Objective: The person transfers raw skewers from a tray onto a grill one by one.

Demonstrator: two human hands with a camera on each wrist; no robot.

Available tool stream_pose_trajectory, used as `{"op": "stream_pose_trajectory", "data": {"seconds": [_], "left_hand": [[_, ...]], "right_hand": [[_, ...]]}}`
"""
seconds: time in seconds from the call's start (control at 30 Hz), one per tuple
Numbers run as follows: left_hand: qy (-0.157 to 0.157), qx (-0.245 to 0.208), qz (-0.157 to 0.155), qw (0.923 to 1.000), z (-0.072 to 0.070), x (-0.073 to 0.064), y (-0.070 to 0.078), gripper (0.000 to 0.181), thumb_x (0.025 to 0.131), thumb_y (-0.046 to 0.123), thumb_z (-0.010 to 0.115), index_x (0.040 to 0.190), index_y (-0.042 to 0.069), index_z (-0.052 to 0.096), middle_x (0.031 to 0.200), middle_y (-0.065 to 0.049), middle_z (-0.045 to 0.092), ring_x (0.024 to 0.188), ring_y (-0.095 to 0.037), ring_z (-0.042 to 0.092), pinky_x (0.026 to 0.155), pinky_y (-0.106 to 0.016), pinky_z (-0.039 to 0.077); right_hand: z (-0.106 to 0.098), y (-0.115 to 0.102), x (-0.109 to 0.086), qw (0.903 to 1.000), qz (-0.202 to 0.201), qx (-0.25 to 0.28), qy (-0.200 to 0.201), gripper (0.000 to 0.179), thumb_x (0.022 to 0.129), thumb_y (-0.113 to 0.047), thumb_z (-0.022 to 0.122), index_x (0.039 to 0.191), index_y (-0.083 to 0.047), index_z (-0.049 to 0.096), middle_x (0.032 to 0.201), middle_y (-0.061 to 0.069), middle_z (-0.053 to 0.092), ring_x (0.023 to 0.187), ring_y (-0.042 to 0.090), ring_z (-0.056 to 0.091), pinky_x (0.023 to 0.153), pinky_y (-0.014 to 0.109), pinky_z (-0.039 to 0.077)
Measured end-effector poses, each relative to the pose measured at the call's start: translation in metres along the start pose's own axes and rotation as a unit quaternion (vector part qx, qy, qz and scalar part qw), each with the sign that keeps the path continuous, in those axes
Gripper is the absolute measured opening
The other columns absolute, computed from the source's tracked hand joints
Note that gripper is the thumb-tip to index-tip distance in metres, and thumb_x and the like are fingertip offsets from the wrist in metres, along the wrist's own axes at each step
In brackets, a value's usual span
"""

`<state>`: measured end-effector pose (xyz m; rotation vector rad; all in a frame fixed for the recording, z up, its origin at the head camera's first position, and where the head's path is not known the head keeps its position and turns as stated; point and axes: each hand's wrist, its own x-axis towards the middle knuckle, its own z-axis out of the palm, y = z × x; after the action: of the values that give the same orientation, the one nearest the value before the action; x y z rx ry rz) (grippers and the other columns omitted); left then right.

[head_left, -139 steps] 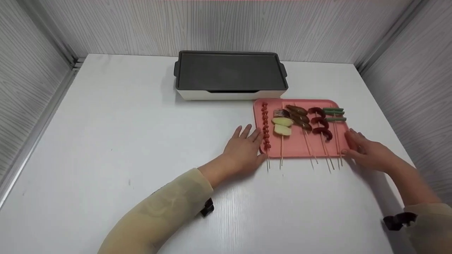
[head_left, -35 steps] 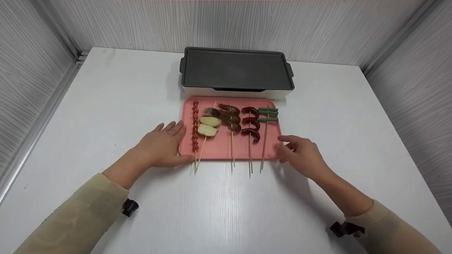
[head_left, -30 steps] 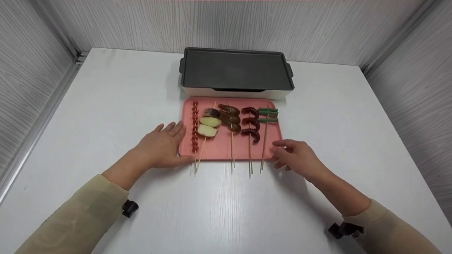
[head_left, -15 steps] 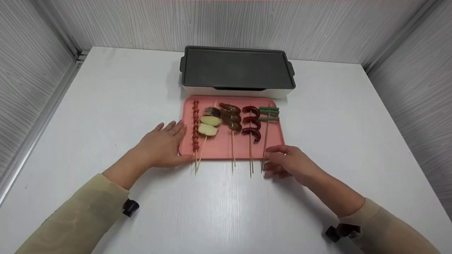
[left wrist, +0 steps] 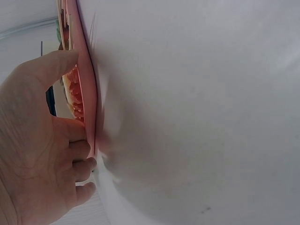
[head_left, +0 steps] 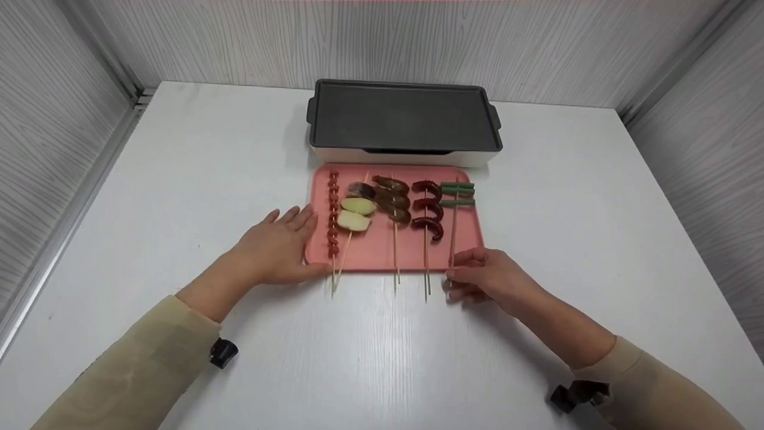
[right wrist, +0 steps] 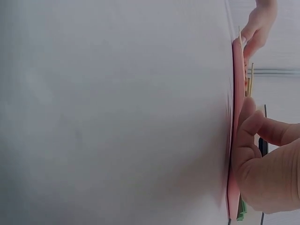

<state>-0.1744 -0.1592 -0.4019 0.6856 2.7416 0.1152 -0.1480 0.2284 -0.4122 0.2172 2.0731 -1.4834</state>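
Note:
On a pink tray (head_left: pixel 370 251) lie several skewers. From the left they carry small red pieces (head_left: pixel 333 215), pale slices (head_left: pixel 354 221) with a dark piece, brown shrimp-like pieces (head_left: pixel 391 200), dark red curved pieces (head_left: pixel 428 206) and green stalks (head_left: pixel 458 188). My left hand (head_left: pixel 271 248) rests along the tray's left edge with straight fingers, its thumb over the front corner; the left wrist view shows the thumb (left wrist: pixel 63 61) at the rim. At the front right corner my right hand (head_left: pixel 492 278) pinches the stick end of the green skewer between thumb and fingers.
Directly behind the tray stands a white electric griddle with a dark flat plate (head_left: pixel 406 116) and side handles. The stick ends overhang the tray's front rim. Light wood-grain panels (head_left: pixel 406 36) enclose the white table (head_left: pixel 358 358) at the back and sides.
The tray moved left from the right side to the front of the griddle, both hands along it. The right hand then left the tray's right edge and took hold of the green skewer's stick.

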Motion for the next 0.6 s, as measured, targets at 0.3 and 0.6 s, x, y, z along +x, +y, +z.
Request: {"op": "stream_pose_trajectory", "data": {"seconds": [0.3, 0.6], "left_hand": [[-0.004, 0.001, -0.003, 1.0000, -0.001, 0.001, 0.000, 0.102, 0.099, 0.067, 0.052, 0.164, -0.007, 0.026, 0.172, -0.024, 0.021, 0.159, -0.043, 0.021, 0.128, -0.060, 0.019], [-0.001, 0.000, -0.001, 1.0000, 0.001, 0.000, -0.001, 0.102, 0.099, 0.067, 0.052, 0.164, -0.008, 0.026, 0.171, -0.025, 0.023, 0.159, -0.044, 0.022, 0.128, -0.060, 0.019]], "right_hand": [[-0.010, -0.001, -0.011, 0.9992, -0.013, -0.032, 0.020, 0.033, 0.100, -0.019, 0.076, 0.125, 0.000, 0.068, 0.096, 0.009, 0.079, 0.085, 0.019, 0.077, 0.073, 0.029, 0.058], [-0.017, -0.005, -0.027, 0.9984, -0.032, -0.037, 0.027, 0.039, 0.100, -0.019, 0.075, 0.132, 0.001, 0.064, 0.100, 0.011, 0.079, 0.086, 0.018, 0.077, 0.076, 0.029, 0.060]]}}
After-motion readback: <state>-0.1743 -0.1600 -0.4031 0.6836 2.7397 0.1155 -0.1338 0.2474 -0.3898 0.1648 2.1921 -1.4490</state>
